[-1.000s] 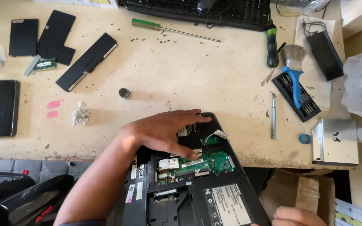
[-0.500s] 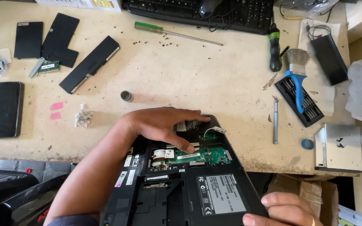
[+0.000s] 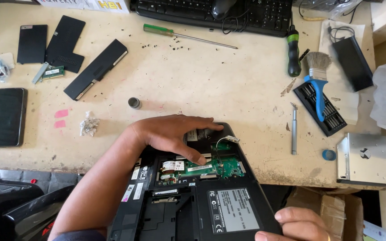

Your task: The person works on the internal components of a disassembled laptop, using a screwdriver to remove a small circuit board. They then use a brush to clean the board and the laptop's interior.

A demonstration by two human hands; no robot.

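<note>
An upturned black laptop [image 3: 166,214] lies half over the near edge of the beige workbench [image 3: 202,85], its bottom covers off. A green circuit board [image 3: 222,166] and a drive with a grey label [image 3: 233,209] show in the open bays. My left hand [image 3: 173,134] lies flat over the far part of the open bay, fingertips touching beside the green board. My right hand [image 3: 298,225] grips the laptop's near right corner from below the frame edge.
Left of the laptop lie a phone [image 3: 7,117], a long battery [image 3: 96,69], black cover panels [image 3: 65,43], a memory stick [image 3: 52,72] and a screw pile [image 3: 88,123]. A green screwdriver [image 3: 175,34], brush [image 3: 318,85], bit set [image 3: 320,109], thin driver [image 3: 294,131] and silver drive caddy [image 3: 365,159] lie right.
My right hand has come up into view and taken the laptop's near right corner. The laptop sits slightly further toward me; my left hand stays over the bay.
</note>
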